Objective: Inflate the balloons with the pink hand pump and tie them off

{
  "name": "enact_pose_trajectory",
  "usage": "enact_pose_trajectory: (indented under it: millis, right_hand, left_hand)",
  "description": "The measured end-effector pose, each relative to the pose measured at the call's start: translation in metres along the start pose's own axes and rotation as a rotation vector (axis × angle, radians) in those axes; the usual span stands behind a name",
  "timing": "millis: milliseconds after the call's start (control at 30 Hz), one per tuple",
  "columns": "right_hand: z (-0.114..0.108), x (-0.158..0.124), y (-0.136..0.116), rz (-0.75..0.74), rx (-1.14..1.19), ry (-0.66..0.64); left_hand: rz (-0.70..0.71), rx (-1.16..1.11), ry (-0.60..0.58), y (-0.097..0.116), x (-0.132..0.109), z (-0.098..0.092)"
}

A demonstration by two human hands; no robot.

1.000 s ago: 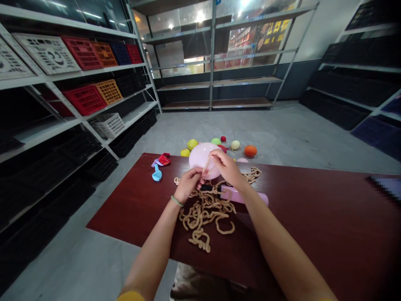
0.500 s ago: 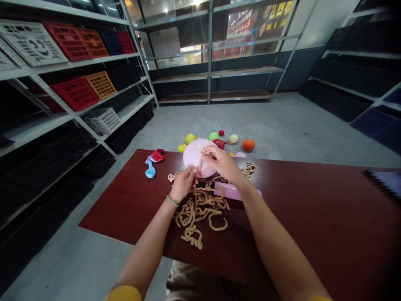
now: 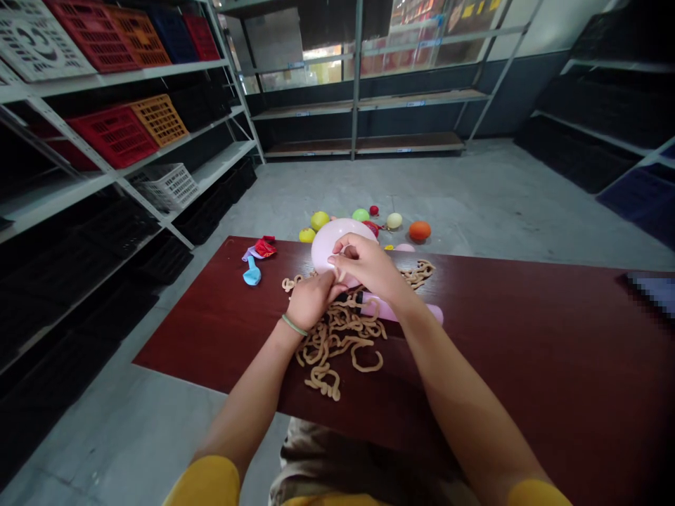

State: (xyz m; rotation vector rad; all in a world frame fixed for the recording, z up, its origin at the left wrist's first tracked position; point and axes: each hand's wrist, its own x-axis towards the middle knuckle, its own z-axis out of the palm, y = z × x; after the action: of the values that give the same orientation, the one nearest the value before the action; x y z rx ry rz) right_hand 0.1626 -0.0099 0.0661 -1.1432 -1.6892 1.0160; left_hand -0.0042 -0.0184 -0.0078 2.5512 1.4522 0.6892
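A: What's furthest left?

B: Metal shelving (image 3: 116, 140) holding a red crate (image 3: 113, 137), an orange crate (image 3: 158, 119) and, lower down, a white basket (image 3: 166, 186).

A: And along the dark red table (image 3: 527, 365)?

B: Near its far edge lie a red packet (image 3: 264, 248) and a deflated blue balloon (image 3: 252, 275). Next comes the left hand (image 3: 311, 301), with a green bracelet (image 3: 293, 325) on its wrist.

A: Is that hand gripping anything?

B: Yes, its fingers are bunched closed against the underside of a pale pink balloon (image 3: 337, 249), which is inflated and held just over the table's far edge. The right hand (image 3: 366, 266) is clenched on the same balloon, its fingertips touching the left hand's. Those fingers hide the exact pinch point.

A: What's beneath them?

B: A tangle of crinkled tan strands (image 3: 337, 351) covers the tabletop. A pink tube with a black end (image 3: 395, 309) lies just under the right wrist.

A: Anything beyond the table?

B: Small yellow, green, cream and orange balloons (image 3: 420, 231) sit on the concrete floor (image 3: 500, 190).
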Motion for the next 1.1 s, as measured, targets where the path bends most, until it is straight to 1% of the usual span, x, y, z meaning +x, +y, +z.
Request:
enact_pose_trajectory:
  millis: [100, 167, 200, 233, 333, 400, 467, 533, 600, 667, 733, 867, 933, 1000, 1033, 1100]
  right_hand:
    - [0.007, -0.001, -0.002, -0.125, -0.067, -0.048]
    - [0.009, -0.001, -0.001, -0.199, -0.066, -0.09]
    - [0.009, 0.0, -0.001, -0.227, -0.067, -0.087]
    - [0.008, 0.0, -0.001, -0.247, -0.074, -0.065]
    - [0.001, 0.002, 0.001, -0.282, -0.13, 0.066]
    - [-0.005, 0.003, 0.002, -0.305, -0.187, 0.149]
    - [-0.01, 0.003, 0.003, -0.337, -0.276, 0.182]
    - [-0.014, 0.002, 0.004, -0.394, -0.408, 0.119]
    - [-0.017, 0.002, 0.006, -0.474, -0.569, -0.01]
    - [-0.016, 0.001, 0.008, -0.534, -0.717, -0.106]
    - [-0.015, 0.001, 0.01, -0.552, -0.812, -0.132]
    - [-0.012, 0.003, 0.014, -0.565, -0.871, -0.096]
    - [-0.012, 0.004, 0.015, -0.568, -0.87, -0.053]
    - [-0.012, 0.004, 0.015, -0.565, -0.847, -0.015]
    - [-0.012, 0.005, 0.014, -0.566, -0.828, -0.003]
    - [-0.012, 0.004, 0.013, -0.574, -0.782, 0.006]
  left_hand:
    - [0.005, 0.005, 0.007, 0.004, 0.0, 0.004]
    - [-0.015, -0.047, 0.026, 0.007, 0.001, 0.006]
    - [-0.027, -0.09, 0.035, 0.008, 0.001, 0.007]
    - [-0.04, -0.141, 0.044, 0.009, 0.001, 0.007]
    - [-0.071, -0.274, 0.075, 0.009, 0.001, 0.006]
    - [-0.071, -0.304, 0.094, 0.007, 0.001, 0.006]
    - [-0.06, -0.303, 0.103, 0.004, 0.001, 0.005]
    - [-0.053, -0.3, 0.107, 0.001, 0.001, 0.006]
    - [-0.055, -0.297, 0.108, -0.002, 0.001, 0.007]
    - [-0.059, -0.292, 0.108, -0.003, 0.001, 0.007]
    - [-0.061, -0.298, 0.12, -0.003, 0.001, 0.007]
    - [-0.066, -0.38, 0.178, -0.001, 0.001, 0.005]
    - [-0.124, -0.467, 0.227, 0.0, 0.002, 0.004]
    - [-0.248, -0.61, 0.267, 0.001, 0.003, 0.002]
    - [-0.32, -0.705, 0.267, 0.001, 0.004, 0.001]
    - [-0.428, -0.922, 0.224, 0.001, 0.006, -0.001]
